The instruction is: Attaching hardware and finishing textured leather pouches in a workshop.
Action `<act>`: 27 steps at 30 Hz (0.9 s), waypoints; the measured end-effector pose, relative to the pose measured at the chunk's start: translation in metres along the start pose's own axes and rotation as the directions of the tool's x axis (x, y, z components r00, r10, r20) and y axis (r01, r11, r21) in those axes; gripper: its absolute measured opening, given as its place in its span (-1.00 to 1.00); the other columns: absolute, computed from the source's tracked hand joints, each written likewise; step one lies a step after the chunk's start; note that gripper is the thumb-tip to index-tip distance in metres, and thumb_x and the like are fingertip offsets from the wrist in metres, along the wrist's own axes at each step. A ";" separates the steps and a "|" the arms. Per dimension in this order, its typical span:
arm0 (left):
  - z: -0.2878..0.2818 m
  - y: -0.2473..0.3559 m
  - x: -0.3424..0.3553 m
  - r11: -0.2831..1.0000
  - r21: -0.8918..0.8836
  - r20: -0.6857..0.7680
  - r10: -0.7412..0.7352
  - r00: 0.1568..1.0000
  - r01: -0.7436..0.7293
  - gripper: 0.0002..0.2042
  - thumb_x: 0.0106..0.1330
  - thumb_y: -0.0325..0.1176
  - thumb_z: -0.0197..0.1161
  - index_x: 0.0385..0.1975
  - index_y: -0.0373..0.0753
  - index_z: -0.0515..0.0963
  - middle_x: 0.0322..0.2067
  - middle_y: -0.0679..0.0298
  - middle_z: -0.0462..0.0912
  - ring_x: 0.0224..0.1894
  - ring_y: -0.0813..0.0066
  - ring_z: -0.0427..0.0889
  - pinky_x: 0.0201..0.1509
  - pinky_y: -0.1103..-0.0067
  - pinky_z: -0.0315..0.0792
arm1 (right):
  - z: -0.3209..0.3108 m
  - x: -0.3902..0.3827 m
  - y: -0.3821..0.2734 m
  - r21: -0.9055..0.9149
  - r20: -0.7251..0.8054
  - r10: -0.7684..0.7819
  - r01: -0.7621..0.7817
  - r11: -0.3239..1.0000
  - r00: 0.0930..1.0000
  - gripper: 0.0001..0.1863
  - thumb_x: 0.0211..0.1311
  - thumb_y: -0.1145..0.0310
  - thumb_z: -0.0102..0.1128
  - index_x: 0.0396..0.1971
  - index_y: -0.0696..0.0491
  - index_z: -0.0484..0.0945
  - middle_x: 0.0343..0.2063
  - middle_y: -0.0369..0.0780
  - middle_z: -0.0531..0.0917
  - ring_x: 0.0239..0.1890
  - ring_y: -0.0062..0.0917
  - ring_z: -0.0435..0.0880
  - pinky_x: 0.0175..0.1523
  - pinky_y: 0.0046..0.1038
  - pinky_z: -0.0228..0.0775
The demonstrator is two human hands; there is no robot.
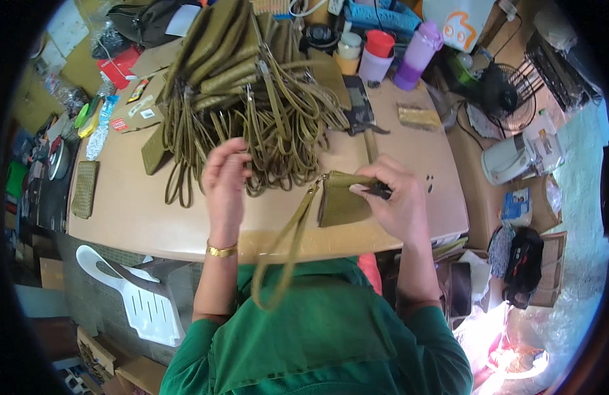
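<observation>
"Where do we have the olive pouch (344, 207)?"

"In front of the heap of pouches (219, 62), toward its right side, above the table (130, 214). We cannot tell whether its lower edge touches down."

"And our right hand (398, 197)?"

"It pinches the pouch's upper right corner, thumb pressed toward the bent fingers. We grip a dark object (381, 191) there too — too covered for us to name. From the pouch's other end the strap (306, 205) hangs in a long loop, away from the heap and past the table's near edge."

"What about our left hand (227, 172)?"

"We hold it raised at the heap's near side, its fingers loosely bent, close together and blurred. We cannot tell whether they brush the heap's hanging loops (285, 148). A gold bracelet (222, 251) circles that wrist."

"What do we see around the heap?"

"To its right, a purple bottle (410, 74) stands, with a tan block (420, 117) nearer us. To its left — well apart — lies a woven case (84, 189)."
</observation>
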State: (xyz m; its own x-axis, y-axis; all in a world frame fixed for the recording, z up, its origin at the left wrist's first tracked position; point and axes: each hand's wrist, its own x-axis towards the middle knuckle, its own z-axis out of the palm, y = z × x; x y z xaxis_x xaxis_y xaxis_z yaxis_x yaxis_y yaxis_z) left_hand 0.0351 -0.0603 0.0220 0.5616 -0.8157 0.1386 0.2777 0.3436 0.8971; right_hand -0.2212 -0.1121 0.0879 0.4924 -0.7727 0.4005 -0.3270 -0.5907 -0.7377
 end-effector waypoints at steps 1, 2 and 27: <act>-0.011 0.008 0.004 0.999 0.013 -0.007 0.036 0.999 -0.036 -0.85 0.35 -0.48 0.11 -0.15 -0.28 0.56 -0.30 0.37 0.59 -0.33 0.78 0.49 -0.35 0.81 0.37 | 0.002 -0.001 0.005 -0.058 -0.007 -0.006 0.005 0.998 1.000 -0.83 -0.06 0.61 0.31 -0.38 0.18 0.60 -0.54 -0.20 0.53 -0.53 -0.49 0.51 -0.42 -0.52 0.26; -0.018 0.015 0.003 0.997 0.028 -0.015 0.070 0.997 -0.070 -0.88 0.34 -0.47 0.12 -0.21 -0.25 0.58 -0.35 0.39 0.58 -0.36 0.80 0.48 -0.41 0.81 0.36 | 0.003 0.000 0.007 -0.114 -0.013 -0.010 0.008 0.993 1.000 -0.83 -0.09 0.64 0.32 -0.41 0.21 0.58 -0.55 -0.20 0.52 -0.54 -0.53 0.46 -0.44 -0.54 0.20; 0.029 -0.015 -0.032 0.984 0.153 0.340 0.031 0.940 -0.088 -0.90 0.35 -0.49 0.14 -0.28 -0.41 0.47 -0.15 0.06 0.61 -0.26 0.56 0.61 -0.12 0.63 0.57 | 0.046 -0.006 -0.005 -0.343 -0.179 -0.214 0.143 0.928 0.960 -0.65 -0.03 0.35 0.40 -0.18 0.01 0.57 -0.25 -0.21 0.47 -0.37 -0.35 0.58 -0.32 -0.37 0.42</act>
State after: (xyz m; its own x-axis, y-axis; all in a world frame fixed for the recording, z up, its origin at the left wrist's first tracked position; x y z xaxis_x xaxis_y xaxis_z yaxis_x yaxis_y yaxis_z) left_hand -0.0095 -0.0529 0.0166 0.2718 -0.9142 0.3006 0.1046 0.3386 0.9351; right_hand -0.1855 -0.0942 0.0644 0.3986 -0.6571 0.6398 -0.5098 -0.7386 -0.4410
